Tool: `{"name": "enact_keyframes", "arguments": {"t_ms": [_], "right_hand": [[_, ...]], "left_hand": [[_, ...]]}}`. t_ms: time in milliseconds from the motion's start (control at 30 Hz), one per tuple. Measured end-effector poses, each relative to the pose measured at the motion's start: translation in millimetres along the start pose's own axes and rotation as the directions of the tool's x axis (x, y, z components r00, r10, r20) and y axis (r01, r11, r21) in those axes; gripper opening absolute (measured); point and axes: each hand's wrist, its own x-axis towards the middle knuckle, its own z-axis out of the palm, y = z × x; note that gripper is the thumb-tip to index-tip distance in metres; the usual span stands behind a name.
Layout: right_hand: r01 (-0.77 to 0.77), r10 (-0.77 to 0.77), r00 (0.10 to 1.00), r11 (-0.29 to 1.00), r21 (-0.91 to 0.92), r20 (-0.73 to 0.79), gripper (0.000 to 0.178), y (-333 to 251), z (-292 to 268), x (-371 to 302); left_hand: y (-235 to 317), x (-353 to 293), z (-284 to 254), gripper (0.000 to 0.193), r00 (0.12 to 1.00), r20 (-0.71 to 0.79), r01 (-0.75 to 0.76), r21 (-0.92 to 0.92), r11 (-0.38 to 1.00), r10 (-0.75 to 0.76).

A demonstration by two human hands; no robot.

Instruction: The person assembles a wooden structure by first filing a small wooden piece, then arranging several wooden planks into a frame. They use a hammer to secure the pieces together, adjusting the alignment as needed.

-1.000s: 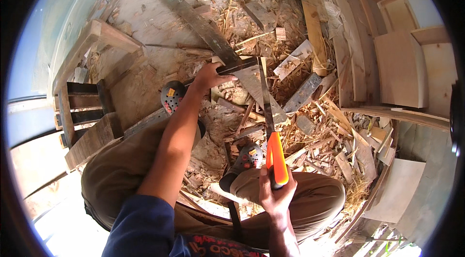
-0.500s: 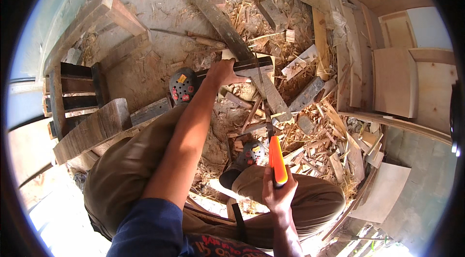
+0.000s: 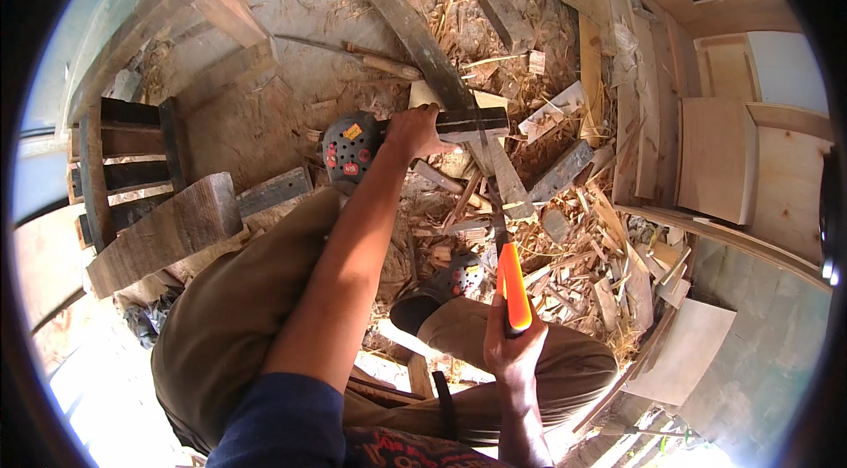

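Note:
My right hand (image 3: 514,346) is wrapped round the orange handle of a handsaw (image 3: 513,283), low in the view. The dark, narrow saw blade runs away from me and crosses a short dark wooden bar (image 3: 476,122) near its right end. Gripping that bar left of the blade is my left hand (image 3: 413,128), fingers over the top and thumb on the near side. The bar lies across a long weathered beam (image 3: 388,14) that slants in from the far side. My left clog (image 3: 348,153) is beside the bar's left part; how deep the blade sits is unclear.
Wood chips and offcuts (image 3: 591,265) cover the ground at the right. A slatted wooden frame (image 3: 132,164) and a thick timber block (image 3: 168,230) stand at the left. Boards and panels (image 3: 719,159) line the right side. A wooden-handled tool (image 3: 388,67) lies beyond my left hand.
The saw has slid slightly forward across the bar, with my right hand moving along. My left hand keeps its hold. The whole view has shifted a little.

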Motion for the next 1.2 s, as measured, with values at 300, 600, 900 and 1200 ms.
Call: {"name": "enact_keyframes", "arguments": {"t_ms": [300, 600, 900, 1200], "right_hand": [[0.069, -0.069, 0.997, 0.998, 0.005, -0.017, 0.014, -20, 29, 43], [0.124, -0.124, 0.982, 0.992, -0.011, -0.144, 0.017, 33, 17, 1], [0.146, -0.146, 0.985, 0.989, -0.005, -0.090, 0.017, 21, 6, -4], [0.045, -0.045, 0.999, 0.998, -0.042, -0.016, 0.014, 3, 44, 71]], "left_hand": [[-2, 2, -2, 0.095, 0.988, 0.125, 0.083, 0.044, 0.996, -0.088], [11, 9, 3, 0.085, 0.996, 0.089, 0.005, 0.000, 1.000, -0.005], [3, 2, -6, 0.090, 0.997, 0.069, 0.035, 0.053, 0.998, -0.039], [4, 2, -3, 0.088, 0.999, 0.013, 0.032, -0.009, 0.999, -0.032]]}}
